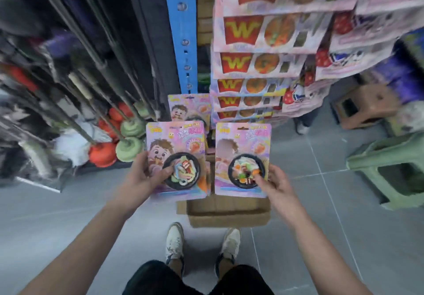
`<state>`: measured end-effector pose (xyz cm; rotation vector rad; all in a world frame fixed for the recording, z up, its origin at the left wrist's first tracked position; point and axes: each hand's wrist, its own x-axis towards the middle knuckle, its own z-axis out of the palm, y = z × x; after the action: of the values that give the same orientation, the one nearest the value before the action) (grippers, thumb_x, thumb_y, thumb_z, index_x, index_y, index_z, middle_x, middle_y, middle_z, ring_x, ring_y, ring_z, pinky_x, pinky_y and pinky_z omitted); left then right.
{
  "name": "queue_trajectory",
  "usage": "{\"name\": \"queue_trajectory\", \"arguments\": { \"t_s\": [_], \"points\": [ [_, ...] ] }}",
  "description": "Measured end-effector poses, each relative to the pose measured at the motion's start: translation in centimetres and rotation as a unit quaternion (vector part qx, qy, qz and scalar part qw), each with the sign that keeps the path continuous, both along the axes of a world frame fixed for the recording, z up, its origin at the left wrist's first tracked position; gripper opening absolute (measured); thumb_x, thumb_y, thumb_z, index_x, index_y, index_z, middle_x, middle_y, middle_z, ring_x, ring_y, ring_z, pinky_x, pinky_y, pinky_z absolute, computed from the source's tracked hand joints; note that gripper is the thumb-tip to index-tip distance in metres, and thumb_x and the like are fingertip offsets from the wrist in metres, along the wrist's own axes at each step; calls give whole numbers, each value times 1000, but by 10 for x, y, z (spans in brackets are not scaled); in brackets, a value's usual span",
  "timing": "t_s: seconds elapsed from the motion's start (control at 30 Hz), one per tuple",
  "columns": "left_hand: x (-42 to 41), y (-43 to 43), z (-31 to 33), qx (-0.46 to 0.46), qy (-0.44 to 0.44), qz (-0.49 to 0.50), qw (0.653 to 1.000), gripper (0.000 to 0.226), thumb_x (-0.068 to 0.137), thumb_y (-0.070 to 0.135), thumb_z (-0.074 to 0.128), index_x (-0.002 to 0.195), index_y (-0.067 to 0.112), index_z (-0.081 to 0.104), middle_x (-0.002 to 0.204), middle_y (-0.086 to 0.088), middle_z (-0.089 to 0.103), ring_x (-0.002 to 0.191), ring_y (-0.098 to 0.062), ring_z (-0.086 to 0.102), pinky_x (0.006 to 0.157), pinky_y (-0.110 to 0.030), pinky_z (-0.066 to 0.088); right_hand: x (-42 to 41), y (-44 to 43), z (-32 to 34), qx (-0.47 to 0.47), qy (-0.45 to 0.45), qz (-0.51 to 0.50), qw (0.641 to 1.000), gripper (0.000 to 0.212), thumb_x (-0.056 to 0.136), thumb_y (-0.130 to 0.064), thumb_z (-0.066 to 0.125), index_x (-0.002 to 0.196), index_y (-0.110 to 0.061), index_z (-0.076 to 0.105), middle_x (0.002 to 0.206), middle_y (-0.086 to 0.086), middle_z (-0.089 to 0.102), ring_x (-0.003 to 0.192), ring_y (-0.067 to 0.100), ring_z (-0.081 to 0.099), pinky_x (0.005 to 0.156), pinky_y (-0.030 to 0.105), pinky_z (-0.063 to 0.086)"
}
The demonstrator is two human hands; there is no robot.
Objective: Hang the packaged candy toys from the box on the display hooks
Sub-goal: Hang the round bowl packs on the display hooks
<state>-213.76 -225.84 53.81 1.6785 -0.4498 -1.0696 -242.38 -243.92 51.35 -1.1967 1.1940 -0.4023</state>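
My left hand [143, 175] grips a pink candy toy pack [177, 138] by its lower left side, thumb on the black bowl blister. My right hand [274, 183] grips a second pack [243, 143] of the same kind by its lower right corner. Both packs are upright and side by side above the open cardboard box [227, 212] on the floor. A third pack [189, 109] of the same kind shows behind the left one, near the blue upright. Whether it hangs on a hook is hidden.
Rows of pink packs with a red "W" fries box [259, 65] hang on the display to the upper right. A blue slotted upright [183, 31] stands centre. Plungers and mops [110, 143] fill the left rack. Stools [390, 168] stand on the right. My shoes [202, 242] are just behind the box.
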Motion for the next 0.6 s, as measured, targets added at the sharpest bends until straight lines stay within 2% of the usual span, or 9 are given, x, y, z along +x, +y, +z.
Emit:
{"name": "queue_trajectory", "arguments": {
  "t_s": [0.07,0.17,0.23,0.3,0.4,0.53,0.6],
  "points": [
    [2,11,26,-25,-14,-5,1000,49,84,23,84,123,14,56,107,2,76,97,-11,69,72,-20,59,5,8,31,-15,-16,10,1000,39,80,-31,75,115,-26,59,100,-11,77,95,-1,71,78,11,52],
    [9,22,54,-49,-29,-15,998,49,83,28,78,126,19,55,117,-4,74,104,-17,71,78,-27,62,14,11,62,-48,-37,17,998,28,91,-11,69,113,-25,59,104,-10,73,89,-8,69,76,9,51],
    [17,25,65,-72,-36,-3,997,57,80,32,78,129,17,53,118,-4,74,109,-18,70,81,-24,60,23,12,77,-63,-43,38,996,30,95,-8,66,119,-23,58,114,-8,69,89,-12,68,76,8,51],
    [24,26,75,-84,-40,-1,996,60,80,34,79,131,18,53,123,-4,74,116,-21,69,92,-28,59,32,13,88,-73,-47,48,995,35,95,-12,69,125,-24,57,117,-9,69,93,-12,67,77,8,52],
    [37,28,87,-100,-47,-5,994,61,76,43,81,130,27,56,127,-1,73,120,-22,68,104,-41,53,49,14,101,-92,-48,58,993,37,94,-18,71,126,-30,57,116,-10,71,105,-1,68,78,13,54],
    [58,32,92,-110,-48,2,993,52,84,31,80,129,25,55,124,0,74,117,-21,70,104,-43,54,71,16,104,-88,-46,64,993,45,90,-28,74,131,-30,56,121,-10,70,114,5,65,84,18,55],
    [66,33,92,-111,-46,6,993,43,92,19,78,128,23,55,121,1,75,115,-20,71,96,-34,59,84,19,101,-82,-41,66,994,56,83,-39,76,134,-29,56,123,-10,70,117,7,65,94,26,54]
  ]
}}
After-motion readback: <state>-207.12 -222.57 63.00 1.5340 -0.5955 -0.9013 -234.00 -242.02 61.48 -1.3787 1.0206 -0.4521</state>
